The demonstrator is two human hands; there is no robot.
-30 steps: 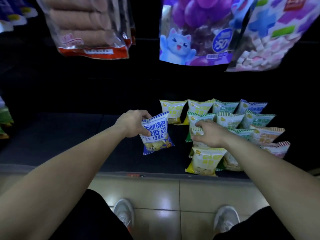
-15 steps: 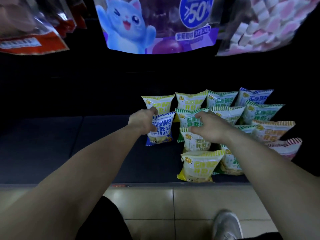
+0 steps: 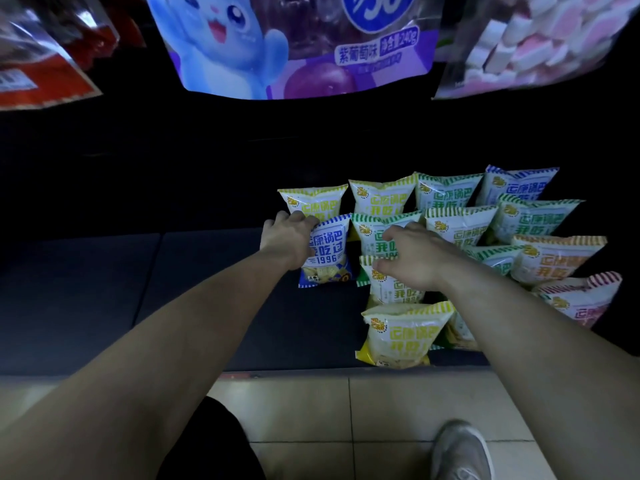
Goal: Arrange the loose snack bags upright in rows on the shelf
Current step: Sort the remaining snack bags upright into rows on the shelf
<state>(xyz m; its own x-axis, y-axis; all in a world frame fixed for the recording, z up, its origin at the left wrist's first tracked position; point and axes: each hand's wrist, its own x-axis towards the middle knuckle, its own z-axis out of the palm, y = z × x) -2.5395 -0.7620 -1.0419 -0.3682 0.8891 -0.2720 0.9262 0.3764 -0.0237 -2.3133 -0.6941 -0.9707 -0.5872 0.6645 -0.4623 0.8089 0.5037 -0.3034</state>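
Now the left hand (image 3: pixel 289 239) has its grip closed on the blue snack bag (image 3: pixel 327 252), fingers curled over the bag's upper left corner. That bag stands upright on the dark shelf (image 3: pixel 145 282), at the left end of the cluster of bags, just in front of a yellow bag (image 3: pixel 313 199) in the back row and beside a green bag (image 3: pixel 375 233) to its right.

Right of the blue snack bag, the right hand (image 3: pixel 412 258) lies palm-down over the green bag and the pale bag (image 3: pixel 394 289) standing in front of it. Its fingers are spread and touch the tops of both; whether the grip holds either bag I cannot tell.

Further right of the blue snack bag, more bags stand in rows: green and blue ones at the back, an orange bag (image 3: pixel 554 258) and a pink bag (image 3: pixel 581 299) toward the right edge. Nearest the shelf's front lip, forward and right of the blue snack bag, stands a yellow-bottomed bag (image 3: pixel 403 336), leaning slightly.

High above the blue snack bag hangs a large purple packet with a cartoon cat (image 3: pixel 287 43). Below the shelf's edge lie a tiled floor (image 3: pixel 311 410) and one grey shoe (image 3: pixel 462 452).
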